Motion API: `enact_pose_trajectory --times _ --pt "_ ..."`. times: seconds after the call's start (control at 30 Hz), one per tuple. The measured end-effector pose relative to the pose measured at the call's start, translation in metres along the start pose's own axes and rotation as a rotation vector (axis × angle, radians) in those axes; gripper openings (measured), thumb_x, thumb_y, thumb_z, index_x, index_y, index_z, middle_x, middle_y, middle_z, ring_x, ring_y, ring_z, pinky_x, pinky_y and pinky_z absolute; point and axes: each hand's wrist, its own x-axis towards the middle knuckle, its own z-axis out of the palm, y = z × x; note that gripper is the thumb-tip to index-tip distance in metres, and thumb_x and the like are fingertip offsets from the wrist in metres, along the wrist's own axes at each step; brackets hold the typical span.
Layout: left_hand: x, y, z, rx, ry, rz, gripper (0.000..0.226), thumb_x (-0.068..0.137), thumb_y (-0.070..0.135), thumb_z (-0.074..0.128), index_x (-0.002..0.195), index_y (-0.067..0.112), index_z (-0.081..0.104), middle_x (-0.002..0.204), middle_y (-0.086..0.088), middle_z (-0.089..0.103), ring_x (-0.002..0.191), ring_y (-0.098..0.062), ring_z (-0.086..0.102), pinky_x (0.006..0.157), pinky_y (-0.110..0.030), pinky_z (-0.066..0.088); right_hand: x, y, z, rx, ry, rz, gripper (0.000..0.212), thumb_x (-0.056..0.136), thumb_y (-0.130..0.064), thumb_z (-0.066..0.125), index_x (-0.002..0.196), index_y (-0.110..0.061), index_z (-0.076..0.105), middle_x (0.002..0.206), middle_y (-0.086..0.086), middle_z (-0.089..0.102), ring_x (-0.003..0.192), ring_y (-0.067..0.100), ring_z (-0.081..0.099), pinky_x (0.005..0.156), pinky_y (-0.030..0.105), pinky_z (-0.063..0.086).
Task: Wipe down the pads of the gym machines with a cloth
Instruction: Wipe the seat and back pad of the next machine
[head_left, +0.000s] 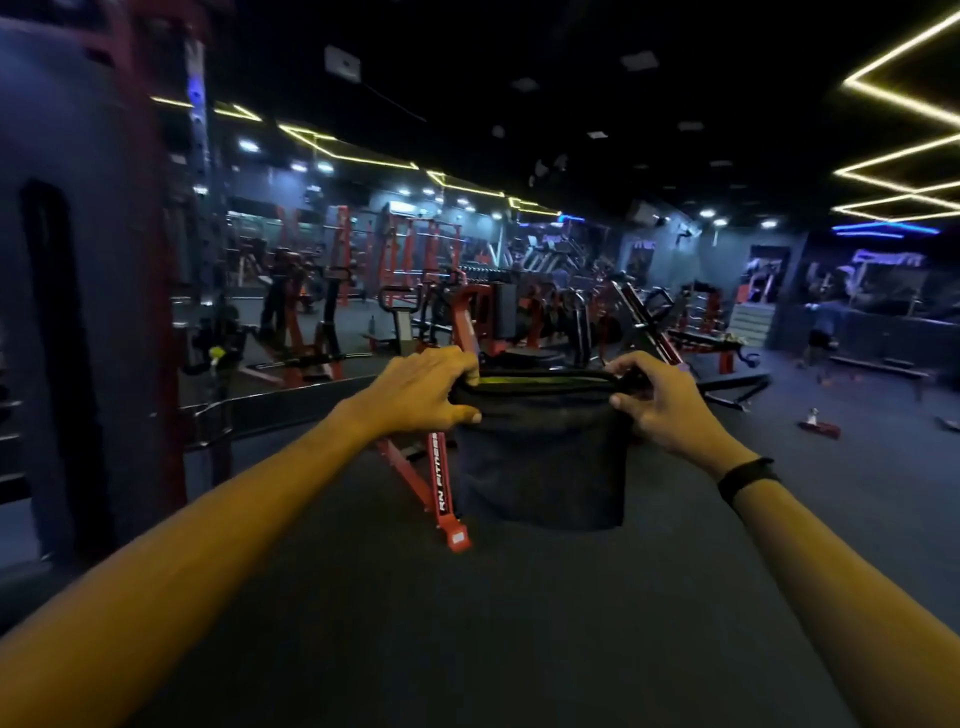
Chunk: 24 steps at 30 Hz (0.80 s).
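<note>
Left hand (422, 391) and right hand (658, 401) each pinch a top corner of the dark cloth (540, 452), hanging mid-air clear of any pad; 1 loosened pinch likely drops it onto the floor (519, 623).

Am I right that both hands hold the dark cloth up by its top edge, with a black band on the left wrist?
Not quite. The head view shows the black band on the right wrist, not the left. The rest stands: the left hand and right hand hold the dark cloth up by its top edge.
</note>
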Motion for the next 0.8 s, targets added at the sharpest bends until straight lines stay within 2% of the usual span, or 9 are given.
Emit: enact_pose_trajectory --times 0.07,0.17,0.27,0.3,0.37,0.47,0.57,0.7,0.8 --pt "0.037 -0.019 0.036 -0.119 0.022 -0.036 0.031 0.081 0.036 0.081 0.1 0.024 0.059 0.099 0.011 0.054 0.094 -0.014 0.053 0.073 -0.033 0.04 0.017 0.041 0.012 0.002 0.005 0.028 0.033 0.088 -0.001 0.072 0.111 -0.018 0.057 0.112 0.001 0.06 0.11 0.023 0.058 0.095 0.038 0.047" --pt "0.09 -0.038 0.09 -0.321 0.08 -0.121 0.027 0.074 0.024 0.088 0.089 0.026 0.065 0.091 0.008 0.062 0.087 -0.012 0.058 0.074 -0.03 0.047 0.045 0.105 0.032 0.001 0.014 0.063 0.031 0.088 0.0 0.072 0.114 -0.011 0.059 0.113 0.002 0.06 0.11 0.022 0.058 0.094 0.038 0.049" --pt "0.151 -0.06 0.133 -0.436 0.109 -0.142 0.026 0.073 0.016 0.089 0.087 0.021 0.068 0.084 0.01 0.063 0.077 0.003 0.057 0.069 -0.009 0.043 0.083 0.171 0.047 0.006 0.018 0.082 0.032 0.087 0.001 0.073 0.117 -0.006 0.062 0.111 0.003 0.061 0.107 0.022 0.06 0.091 0.037 0.051" --pt "0.169 -0.067 0.142 -0.457 0.1 -0.144 0.025 0.073 0.015 0.089 0.088 0.019 0.069 0.084 0.01 0.065 0.076 0.004 0.058 0.069 -0.01 0.044 0.097 0.186 0.049 0.007 0.019 0.088 0.032 0.087 0.001 0.073 0.116 -0.006 0.062 0.109 0.002 0.062 0.105 0.021 0.06 0.091 0.033 0.05" --pt "0.224 -0.086 0.16 -0.497 0.09 -0.141 0.023 0.075 0.015 0.088 0.09 0.016 0.071 0.085 0.005 0.068 0.074 0.0 0.061 0.071 -0.02 0.05 0.137 0.227 0.049 -0.001 0.001 0.091 0.03 0.086 0.0 0.074 0.113 -0.007 0.064 0.107 0.002 0.063 0.101 0.017 0.06 0.089 0.026 0.05" --pt "0.299 -0.112 0.174 -0.476 0.07 -0.147 0.02 0.077 0.014 0.086 0.087 0.019 0.07 0.086 0.001 0.07 0.078 -0.009 0.065 0.076 -0.031 0.053 0.193 0.277 0.042 0.003 -0.016 0.103 0.027 0.087 -0.001 0.074 0.11 -0.01 0.065 0.105 0.0 0.064 0.1 0.017 0.06 0.083 0.014 0.046" --pt "0.365 -0.138 0.204 -0.486 0.156 -0.158 0.018 0.077 0.011 0.085 0.086 0.018 0.072 0.088 -0.007 0.074 0.083 -0.022 0.069 0.079 -0.037 0.057 0.254 0.328 0.047 0.035 0.012 0.083 0.026 0.087 -0.002 0.074 0.106 -0.018 0.063 0.106 0.001 0.064 0.102 0.018 0.061 0.089 0.025 0.046" --pt "0.412 -0.177 0.249 -0.467 0.214 -0.262 0.018 0.075 0.004 0.084 0.089 0.011 0.076 0.084 -0.007 0.072 0.073 -0.015 0.063 0.071 -0.031 0.053 0.314 0.385 0.087 0.046 -0.035 0.06 0.023 0.088 -0.001 0.072 0.105 -0.014 0.063 0.101 -0.005 0.063 0.098 0.016 0.061 0.084 0.019 0.046" --pt "0.446 -0.212 0.277 -0.488 0.253 -0.317 0.021 0.075 0.001 0.083 0.089 0.013 0.074 0.087 -0.012 0.072 0.077 -0.022 0.065 0.07 -0.036 0.055 0.351 0.427 0.122 0.08 -0.069 0.047 0.025 0.088 -0.002 0.073 0.106 -0.016 0.063 0.104 0.002 0.066 0.098 0.021 0.063 0.086 0.031 0.05"
